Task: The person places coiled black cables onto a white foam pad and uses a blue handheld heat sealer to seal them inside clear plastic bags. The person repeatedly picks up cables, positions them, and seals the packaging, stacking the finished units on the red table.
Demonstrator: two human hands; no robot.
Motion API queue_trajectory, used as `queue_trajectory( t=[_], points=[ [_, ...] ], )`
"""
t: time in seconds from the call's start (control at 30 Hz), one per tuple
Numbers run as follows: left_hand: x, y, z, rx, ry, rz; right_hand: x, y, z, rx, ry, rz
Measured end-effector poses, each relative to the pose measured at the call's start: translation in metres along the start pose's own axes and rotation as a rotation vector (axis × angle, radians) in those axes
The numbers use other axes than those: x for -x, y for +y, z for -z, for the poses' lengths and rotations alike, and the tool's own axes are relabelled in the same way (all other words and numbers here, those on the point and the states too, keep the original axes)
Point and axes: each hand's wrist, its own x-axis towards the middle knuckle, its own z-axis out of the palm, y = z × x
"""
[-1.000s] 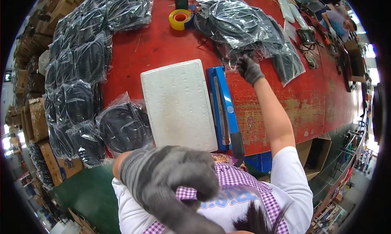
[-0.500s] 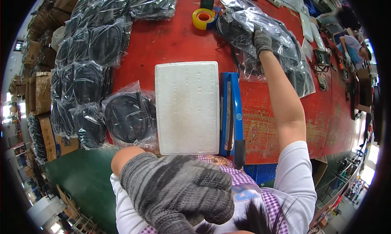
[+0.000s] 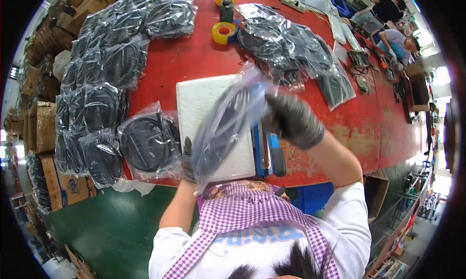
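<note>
A clear plastic bag with a dark coil in it [image 3: 221, 133] hangs tilted above the white foam board [image 3: 188, 101], smeared by motion. My right hand [image 3: 293, 119], in a dark grey glove, is closed on the bag's upper right end. My left hand [image 3: 188, 160], gloved too, is at the bag's lower left edge. One of its fingers stretches up beside the plastic; the others are hidden behind the bag. Right of the board lies a blue sealer-like tool with a black end [image 3: 276, 157], partly covered by the bag and my right hand.
Bagged black coils [image 3: 104, 104] stand in rows on the left of the red table [image 3: 320, 157]; one bagged coil [image 3: 148, 143] lies beside the board. More bags [image 3: 286, 43] are heaped at far right. Near them are a yellow tape roll [image 3: 224, 32] and a dark bottle [image 3: 226, 10]. Another person [image 3: 393, 42] is at far right.
My right hand has come back from the far heap with a bagged coil, now over the foam board. My left hand has moved from close before me to the board's left edge.
</note>
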Motion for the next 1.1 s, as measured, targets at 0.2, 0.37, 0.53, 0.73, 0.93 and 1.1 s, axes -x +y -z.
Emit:
queue_trajectory(
  t=[0.2, 0.37, 0.53, 0.73, 0.93, 1.1],
  points=[
    [0.022, 0.049, 0.104, -0.429, 0.243, 0.035, 0.098, 0.161, 0.047, 0.261, 0.001, -0.437],
    [-0.031, 0.031, 0.112, -0.767, 0.353, 0.165, 0.119, 0.272, 0.101, 0.176, 0.232, -0.488],
    [-0.095, 0.021, 0.113, -0.795, 0.331, 0.02, 0.096, 0.245, 0.129, 0.394, 0.292, -0.391],
    [-0.13, 0.041, 0.114, -0.869, 0.43, -0.086, 0.025, 0.308, 0.201, 0.768, 0.319, -0.028],
    [-0.134, 0.043, 0.1, -1.195, 0.338, -0.124, -0.001, 0.274, 0.214, 1.172, -0.343, -0.263],
    [-0.145, 0.018, 0.069, -1.233, 0.264, 0.066, 0.037, 0.283, 0.185, 0.669, -0.408, -0.468]
  ],
)
